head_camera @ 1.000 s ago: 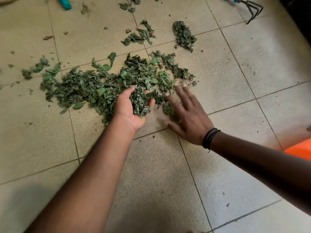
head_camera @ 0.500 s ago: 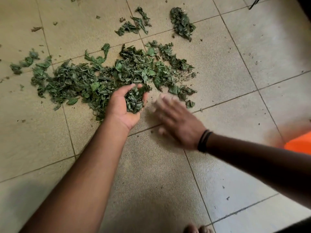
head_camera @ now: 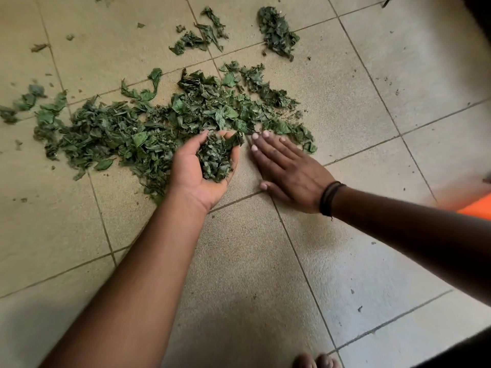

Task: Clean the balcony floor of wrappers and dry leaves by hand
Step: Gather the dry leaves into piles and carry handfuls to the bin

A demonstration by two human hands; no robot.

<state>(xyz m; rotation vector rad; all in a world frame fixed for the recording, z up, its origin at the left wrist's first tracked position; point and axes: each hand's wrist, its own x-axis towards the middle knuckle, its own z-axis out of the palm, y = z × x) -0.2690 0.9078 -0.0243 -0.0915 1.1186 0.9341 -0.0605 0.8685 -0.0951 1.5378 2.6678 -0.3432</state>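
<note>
Where the tiles (head_camera: 239,261) run out to the left of the left hand (head_camera: 198,170), small scraps of leaf (head_camera: 29,98) lie loose and apart from one another, thinning toward the frame edge. Nearer that hand, the scraps thicken into the main pile (head_camera: 148,128), a wide spread of crumpled green leaves that reaches right up against the thumb side and the fingertips. Cupped palm up and low over the floor, the left hand has its fingers curled round a clump (head_camera: 215,160) of the same leaves, which fills the hollow of the palm. Beyond its fingertips, farther from the person, two smaller patches lie separate from the pile: a few torn pieces (head_camera: 202,38) and, right of them, a denser heap (head_camera: 277,33). Just to the right of the cupped hand, the right hand (head_camera: 288,172) lies palm down with straight, slightly spread fingers, flat on or just above the tile, I cannot tell which; it grasps nothing. Its fingertips meet the near right edge of the pile, and a last tongue of leaves (head_camera: 297,131) lies just past them. Dark bands (head_camera: 330,197) circle the right wrist. Right of that forearm, at the frame edge, shows a blurred orange thing (head_camera: 478,208). Below both arms, at the bottom edge, toes (head_camera: 316,361) rest on the tile.
</note>
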